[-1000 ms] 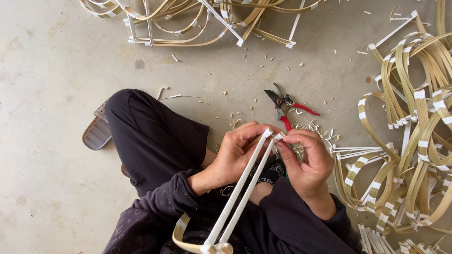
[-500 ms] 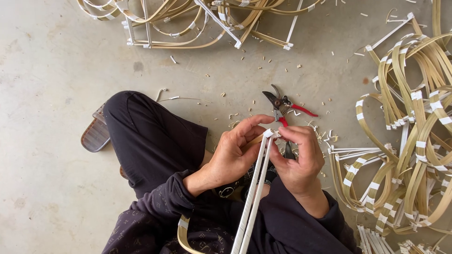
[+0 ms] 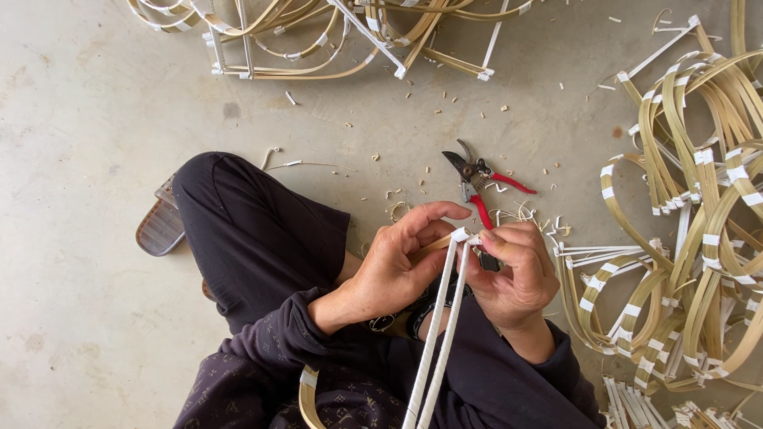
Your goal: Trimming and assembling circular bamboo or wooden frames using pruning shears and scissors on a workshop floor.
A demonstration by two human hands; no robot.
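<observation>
Landmark: red-handled pruning shears [image 3: 479, 181], lying on the concrete floor [image 3: 79, 119].

Left hand [image 3: 395, 266] just below the shears, thumb and forefinger pinching the top end of two white-wrapped cane strips [image 3: 439, 334]. Right hand [image 3: 515, 270] below-right of the shears, fingers curled tight, pinching the same tip from the other side.

Strips run from that tip down over the lap.

Taped bent cane loops [image 3: 699, 238] piled right of the shears, more [image 3: 334, 32] above-left. Sandal [image 3: 161, 225] far left.
</observation>
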